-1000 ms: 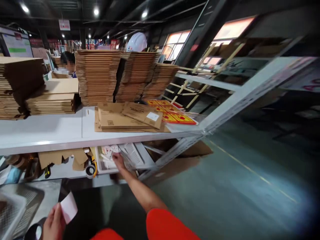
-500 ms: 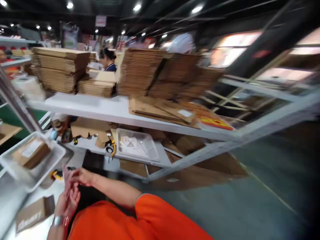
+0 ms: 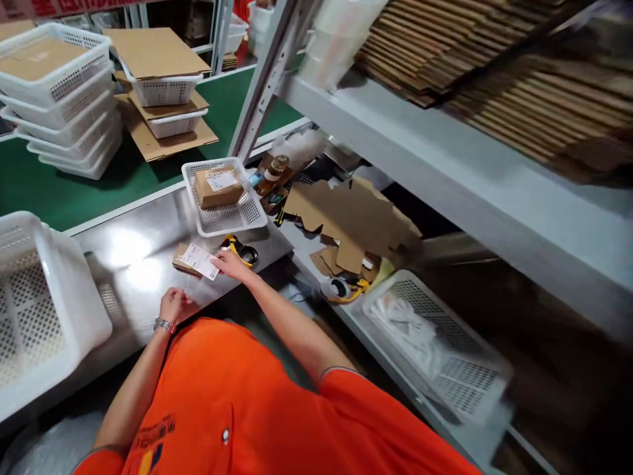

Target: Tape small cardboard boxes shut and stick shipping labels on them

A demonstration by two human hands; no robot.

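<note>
My right hand (image 3: 229,264) rests on a white printed label (image 3: 200,260) that lies on a small flat brown box (image 3: 180,262) on the steel table (image 3: 133,257); its fingers press the label's edge. My left hand (image 3: 174,305) lies near the table's front edge, fingers curled, with nothing visible in it. Just beyond the label stands a white mesh basket (image 3: 246,213) holding a labelled brown carton (image 3: 218,186). A yellow and black tape dispenser (image 3: 242,251) lies beside my right hand.
A large white basket (image 3: 44,303) sits at the left. Stacked white baskets (image 3: 59,99) and flat cardboard stand on the green belt (image 3: 30,191). The grey shelf (image 3: 445,171) holds cardboard stacks; beneath it lie cardboard scraps (image 3: 351,218), a tape roll (image 3: 339,288) and a tray of bags (image 3: 430,343).
My view swung left from the shelf to the steel table. My right hand left the tray under the shelf, and the white label went from my left hand onto the small box.
</note>
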